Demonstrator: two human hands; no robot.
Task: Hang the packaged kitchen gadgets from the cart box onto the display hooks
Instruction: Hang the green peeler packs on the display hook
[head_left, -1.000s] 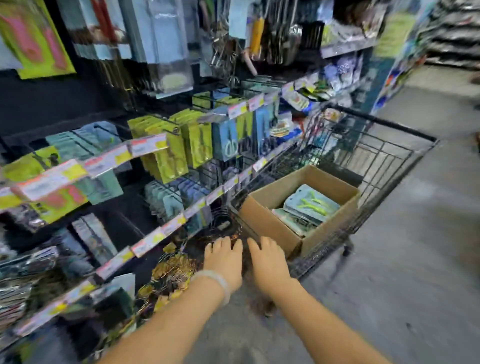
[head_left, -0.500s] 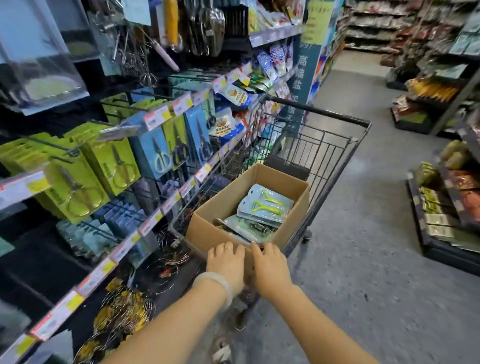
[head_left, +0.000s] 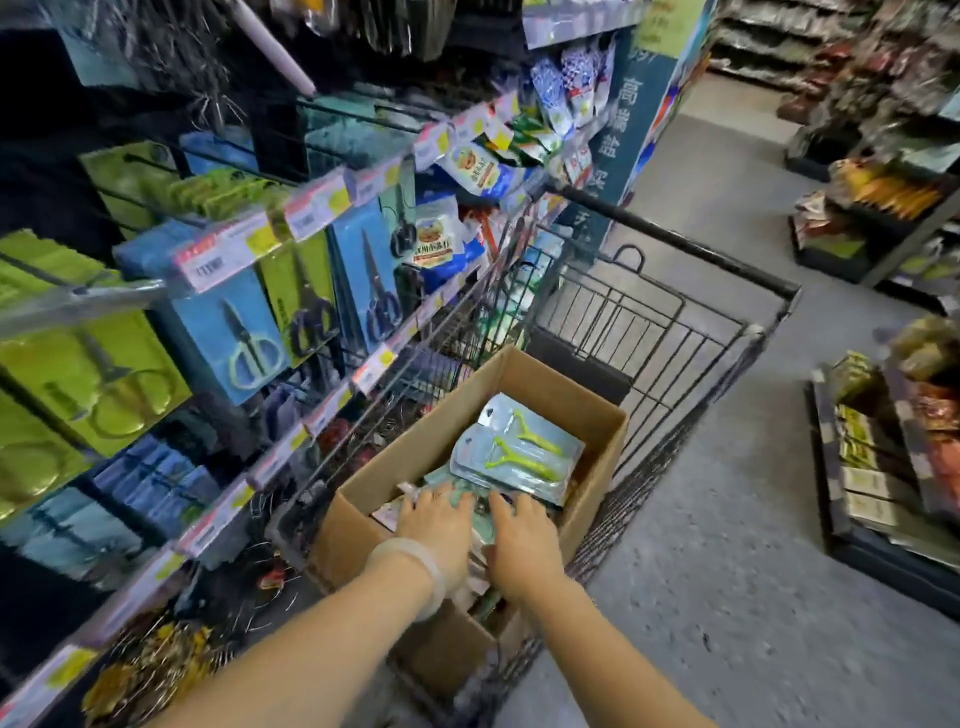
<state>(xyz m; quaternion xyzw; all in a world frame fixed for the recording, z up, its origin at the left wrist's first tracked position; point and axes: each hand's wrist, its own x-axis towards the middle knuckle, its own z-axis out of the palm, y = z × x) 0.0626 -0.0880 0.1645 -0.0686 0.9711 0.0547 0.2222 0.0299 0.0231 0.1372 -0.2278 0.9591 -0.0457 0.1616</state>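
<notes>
Now your left hand (head_left: 434, 519) and right hand (head_left: 522, 530) inside the cardboard box (head_left: 597, 436) in the wire cart (head_left: 727, 364), fingers flat on packets, neither grip closed, packaged green peelers (head_left: 519, 452) at twelve o'clock, scissors packs (head_left: 228, 332) at ten o'clock.

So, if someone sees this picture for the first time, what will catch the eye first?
Probably the cardboard box in the shopping cart, with both hands inside it: the left hand and the right hand lie side by side on the packs at its near end. Just beyond them, a pale pack with green peelers lies on top. On the left, bright green and blue scissors packs hang from the display hooks.
</notes>
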